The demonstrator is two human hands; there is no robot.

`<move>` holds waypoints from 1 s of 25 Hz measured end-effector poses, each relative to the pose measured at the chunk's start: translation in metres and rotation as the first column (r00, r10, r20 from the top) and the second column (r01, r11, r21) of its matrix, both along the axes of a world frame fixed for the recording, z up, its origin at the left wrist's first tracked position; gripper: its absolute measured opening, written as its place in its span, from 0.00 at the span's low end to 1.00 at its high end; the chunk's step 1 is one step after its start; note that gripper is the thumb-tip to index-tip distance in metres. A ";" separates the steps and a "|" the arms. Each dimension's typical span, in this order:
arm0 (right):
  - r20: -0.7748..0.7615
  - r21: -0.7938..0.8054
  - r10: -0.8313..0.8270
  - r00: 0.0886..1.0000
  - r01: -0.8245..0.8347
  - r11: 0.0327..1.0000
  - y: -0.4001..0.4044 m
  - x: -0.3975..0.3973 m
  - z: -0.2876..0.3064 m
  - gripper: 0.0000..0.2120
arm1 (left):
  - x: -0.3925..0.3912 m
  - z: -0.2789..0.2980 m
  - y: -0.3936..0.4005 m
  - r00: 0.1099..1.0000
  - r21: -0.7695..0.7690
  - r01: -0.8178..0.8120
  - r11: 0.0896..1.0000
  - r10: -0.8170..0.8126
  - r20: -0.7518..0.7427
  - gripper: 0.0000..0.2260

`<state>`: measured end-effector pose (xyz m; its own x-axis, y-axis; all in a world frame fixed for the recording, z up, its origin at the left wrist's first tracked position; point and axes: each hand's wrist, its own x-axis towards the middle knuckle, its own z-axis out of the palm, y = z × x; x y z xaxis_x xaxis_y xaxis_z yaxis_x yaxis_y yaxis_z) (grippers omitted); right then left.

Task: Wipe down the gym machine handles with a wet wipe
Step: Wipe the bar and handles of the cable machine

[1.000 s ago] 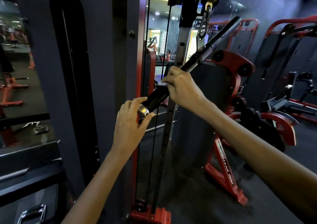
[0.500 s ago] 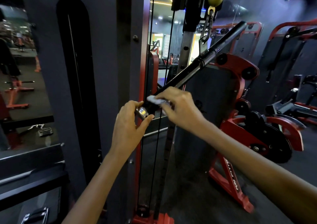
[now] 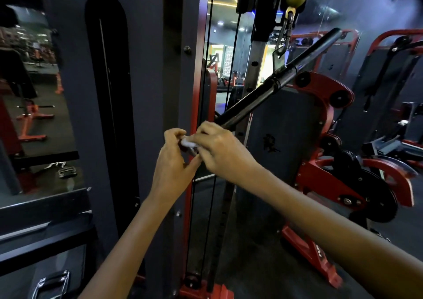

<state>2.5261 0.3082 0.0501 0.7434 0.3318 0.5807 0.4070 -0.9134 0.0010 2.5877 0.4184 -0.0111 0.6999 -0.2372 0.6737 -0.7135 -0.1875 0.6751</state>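
A long black bar handle [image 3: 258,97] hangs tilted from a carabiner [image 3: 285,35] under a yellow ball stop, its lower end pointing down-left. My left hand [image 3: 170,161] grips that lower end, fingers curled round the tip. My right hand [image 3: 220,150] is wrapped round the bar right beside it, pressing a white wet wipe [image 3: 188,142] against the end of the handle. Only a small bunched part of the wipe shows between the two hands. The bar's end cap is hidden by the fingers.
The cable machine's red and grey upright [image 3: 196,69] with black cables stands just behind the hands. A red plate-loaded machine [image 3: 325,120] is to the right. A mirror [image 3: 34,92] fills the left wall, with metal grip attachments [image 3: 52,282] low on the left.
My right hand slid the wipe down the bar from mid-grip to the lower end, meeting my left hand. The left hand's fingers closed tighter round the bar tip.
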 end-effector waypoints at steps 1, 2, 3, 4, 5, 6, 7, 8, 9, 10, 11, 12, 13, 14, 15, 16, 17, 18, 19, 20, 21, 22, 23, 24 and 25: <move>-0.032 -0.034 0.022 0.999 -0.023 0.999 -0.003 -0.001 0.004 0.13 | 0.000 0.000 0.000 1.000 0.006 0.005 1.000 -0.005 0.003 0.24; -0.037 -0.055 0.003 0.999 -0.005 0.998 -0.011 0.000 0.010 0.13 | 0.000 0.000 0.000 1.000 0.009 0.004 1.000 -0.004 0.007 0.24; -0.001 -0.059 -0.038 0.999 0.038 0.998 -0.021 0.002 0.016 0.12 | 0.000 0.000 0.001 1.000 0.007 -0.005 1.000 0.005 0.007 0.25; 0.069 -0.039 -0.084 0.994 0.087 0.995 -0.031 0.004 0.020 0.12 | 0.000 0.001 0.001 1.000 0.006 -0.017 1.000 0.017 0.000 0.26; 0.138 -0.005 -0.124 0.983 0.126 0.992 -0.036 0.005 0.023 0.11 | 0.000 0.001 0.000 1.000 0.005 -0.026 1.000 0.026 -0.012 0.26; 0.174 0.017 -0.154 0.973 0.153 0.988 -0.035 0.007 0.022 0.10 | 0.001 0.002 0.000 0.999 0.005 -0.030 1.000 0.030 -0.024 0.26; 0.187 0.003 -0.155 0.970 0.158 0.987 -0.030 0.008 0.019 0.10 | 0.000 0.002 0.000 0.999 0.004 -0.029 1.000 0.029 -0.029 0.26; 0.181 -0.047 -0.127 0.975 0.138 0.989 -0.023 0.008 0.013 0.11 | 0.000 0.002 0.000 0.999 0.001 -0.028 1.000 0.028 -0.030 0.26; 0.167 -0.105 -0.082 0.983 0.101 0.989 -0.016 0.008 0.007 0.12 | -0.001 0.002 0.001 0.999 -0.001 -0.029 1.000 0.029 -0.025 0.26; 0.155 -0.156 -0.038 0.987 0.062 0.986 -0.013 0.007 0.004 0.13 | 0.000 0.003 0.002 0.999 -0.003 -0.034 0.999 0.034 -0.019 0.26; 0.153 -0.191 -0.009 0.988 0.038 0.981 -0.016 0.007 0.005 0.14 | 0.000 0.003 0.003 0.999 -0.002 -0.041 0.999 0.041 -0.016 0.26; 0.163 -0.206 -0.005 0.987 0.039 0.978 -0.024 0.008 0.011 0.14 | 0.000 0.004 0.004 0.999 0.000 -0.048 0.999 0.048 -0.016 0.26; 0.163 -0.210 -0.032 0.986 0.066 0.975 -0.033 0.008 0.018 0.13 | 0.001 0.004 0.004 0.998 0.005 -0.053 0.999 0.053 -0.017 0.26; 0.163 -0.207 -0.074 0.984 0.107 0.973 -0.041 0.007 0.025 0.11 | 0.002 0.005 0.004 0.998 0.013 -0.056 0.998 0.056 -0.021 0.25; 0.174 -0.198 -0.125 0.977 0.159 0.967 -0.051 0.006 0.033 0.09 | 0.002 0.005 0.004 0.998 0.020 -0.055 0.998 0.056 -0.023 0.25; 0.194 -0.182 -0.181 0.964 0.217 0.959 -0.063 0.006 0.041 0.09 | 0.003 0.006 0.005 0.998 0.025 -0.054 0.998 0.055 -0.020 0.23; 0.223 -0.148 -0.246 0.943 0.282 0.948 -0.075 0.007 0.049 0.10 | 0.003 0.006 0.006 0.998 0.029 -0.055 0.998 0.055 -0.006 0.21; 0.246 -0.085 -0.319 0.915 0.349 0.933 -0.086 0.009 0.054 0.10 | 0.004 0.007 0.006 0.998 0.034 -0.057 0.998 0.056 0.011 0.20; 0.253 0.002 -0.380 0.890 0.392 0.920 -0.092 0.011 0.057 0.11 | 0.004 0.008 0.006 0.998 0.038 -0.057 0.998 0.056 0.023 0.18; 0.243 0.083 -0.411 0.879 0.403 0.911 -0.092 0.014 0.057 0.12 | 0.004 0.008 0.006 0.998 0.038 -0.055 0.998 0.054 0.027 0.17; 0.220 0.119 -0.401 0.889 0.383 0.916 -0.085 0.015 0.054 0.13 | 0.004 0.009 0.006 0.998 0.037 -0.054 0.998 0.053 0.030 0.17; 0.212 0.107 -0.342 0.915 0.326 0.939 -0.075 0.016 0.047 0.14 | 0.004 0.010 0.006 0.998 0.034 -0.054 0.998 0.053 0.036 0.17; 0.231 0.058 -0.252 0.940 0.245 0.968 -0.064 0.016 0.038 0.14 | 0.004 0.010 0.007 0.998 0.027 -0.055 0.998 0.054 0.043 0.17; 0.239 0.001 -0.169 0.956 0.173 0.985 -0.057 0.014 0.030 0.15 | 0.004 0.011 0.009 0.997 0.022 -0.055 0.998 0.054 0.049 0.16; 0.252 -0.033 -0.114 0.961 0.126 0.991 -0.058 0.013 0.025 0.15 | 0.005 0.011 0.010 0.997 0.023 -0.056 0.998 0.055 0.055 0.16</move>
<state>2.5392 0.2501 0.0753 0.6130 0.2814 0.7383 0.2759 -0.9518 0.1338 2.5926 0.4285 0.0001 0.6747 -0.2160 0.7058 -0.7372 -0.2439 0.6301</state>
